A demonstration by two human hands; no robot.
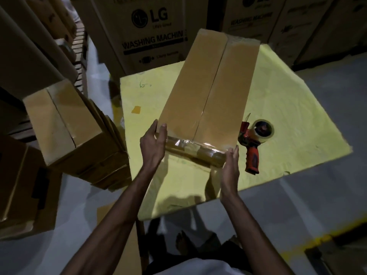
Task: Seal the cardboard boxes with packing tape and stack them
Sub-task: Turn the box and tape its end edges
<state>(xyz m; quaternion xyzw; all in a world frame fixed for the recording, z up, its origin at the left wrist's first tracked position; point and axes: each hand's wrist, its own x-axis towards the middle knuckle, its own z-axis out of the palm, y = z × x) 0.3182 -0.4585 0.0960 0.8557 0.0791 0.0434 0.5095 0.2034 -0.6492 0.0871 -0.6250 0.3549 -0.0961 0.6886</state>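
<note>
While both forearms are reaching forward over the near edge of the bench [288, 108], notes run left to right.

Far left: one sealed box [65, 124] is lying tilted on top of a pile of further cardboard; the number in that pile cannot be told in the dim light.

Left hand [152, 145]: it is gripping the near left corner of the long cardboard box [208, 86], with the thumb lying on the top face and the fingers running along the left side wall. The wrist is bending slightly inward.

Centre: one long cardboard box is lying flat on the yellow bench, its length running away from the person and its two top flaps meeting at a centre seam. Glossy clear tape [196, 148] is wrapping the near end.

Right hand [230, 165]: it is pressing flat against the near right corner, with the fingers straight, held together and pointing away, and nothing curled round the box.

Right of the box: one red-handled tape dispenser [252, 147] is lying on the bench just beside the box, carrying one roll of clear tape [264, 130].

Behind: two printed washing-machine cartons [147, 32] are standing beyond the bench.
</note>
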